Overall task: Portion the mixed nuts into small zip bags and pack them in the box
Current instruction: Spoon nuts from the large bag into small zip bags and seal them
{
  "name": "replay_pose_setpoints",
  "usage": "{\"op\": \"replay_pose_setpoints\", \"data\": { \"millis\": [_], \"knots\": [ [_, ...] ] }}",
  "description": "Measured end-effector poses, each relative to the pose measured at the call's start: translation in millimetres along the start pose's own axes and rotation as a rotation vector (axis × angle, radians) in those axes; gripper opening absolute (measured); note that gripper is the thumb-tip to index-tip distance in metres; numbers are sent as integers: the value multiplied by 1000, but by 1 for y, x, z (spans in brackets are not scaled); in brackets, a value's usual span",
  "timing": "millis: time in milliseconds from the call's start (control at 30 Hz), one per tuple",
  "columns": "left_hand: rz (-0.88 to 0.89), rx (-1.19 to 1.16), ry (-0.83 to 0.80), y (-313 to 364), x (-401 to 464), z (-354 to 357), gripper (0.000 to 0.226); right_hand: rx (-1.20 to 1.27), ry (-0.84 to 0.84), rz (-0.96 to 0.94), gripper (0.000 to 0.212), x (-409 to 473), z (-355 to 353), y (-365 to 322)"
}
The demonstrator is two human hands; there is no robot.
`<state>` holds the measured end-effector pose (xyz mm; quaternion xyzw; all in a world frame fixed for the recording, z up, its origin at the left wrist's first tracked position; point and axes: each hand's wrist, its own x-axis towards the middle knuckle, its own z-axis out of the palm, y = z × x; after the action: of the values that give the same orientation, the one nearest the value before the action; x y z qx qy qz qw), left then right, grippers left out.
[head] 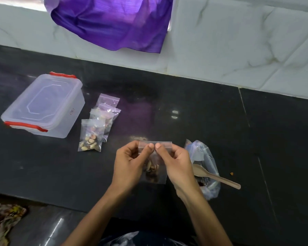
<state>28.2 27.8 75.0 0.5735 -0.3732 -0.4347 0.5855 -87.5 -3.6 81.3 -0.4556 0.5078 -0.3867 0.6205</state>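
From the head view, the person holds a small zip bag (154, 163) upright above the dark tabletop (185, 107), mixed nuts (152, 168) settled in its lower half. The left hand (130, 165) and the right hand (176, 164) each pinch the bag's top strip, thumbs nearly touching at its middle, so the step in hand appears to be pressing the seal closed.

The main risk is a half-closed zip: if the thumbs skip the corners, the strip could stay open there and nuts could spill when the bag is later laid down. Squeezing too low could also trap a nut in the track.

Taking the held bag as the landmark, three filled bags (96, 128) lie overlapping to its far left, and beyond them stands the clear box (43, 105), its red-clipped lid still on; it has to be opened before any packing. Just right of the held bag sits the crumpled supply bag (205, 167) with a spoon (215, 175) resting in it, handle pointing right. A careless right elbow could knock that spoon and scatter nuts; one crumb (231, 173) already lies further right.
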Motion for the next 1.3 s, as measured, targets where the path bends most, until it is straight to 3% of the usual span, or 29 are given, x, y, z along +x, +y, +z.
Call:
{"op": "replay_pose_setpoints", "data": {
  "millis": [233,400,533,667,800,967,1100,1200,1300],
  "knots": [
    [7,-8,99,7,-2,-27,15,129,47,15,24,-4,29,3],
    [151,319,222,1,-1,-43,38,190,84,33,21,-1,59,7],
    [213,479,261,-3,4,-60,35,197,26,75,23,1,73,11],
    [250,500,248,-5,9,-73,34,148,18,51,17,-1,74,16],
    [243,357,276,-9,9,-77,40,63,35,-8,17,3,79,16],
    [203,331,333,-16,17,-105,48,-80,-202,123,47,13,94,28],
    [120,363,371,-14,33,-131,47,-82,-121,104,4,19,115,35],
    [-84,272,298,-22,41,-151,27,-7,-34,132,5,33,136,43],
    [-167,240,305,-39,43,-166,16,-27,30,128,5,48,153,55]
  ]
}}
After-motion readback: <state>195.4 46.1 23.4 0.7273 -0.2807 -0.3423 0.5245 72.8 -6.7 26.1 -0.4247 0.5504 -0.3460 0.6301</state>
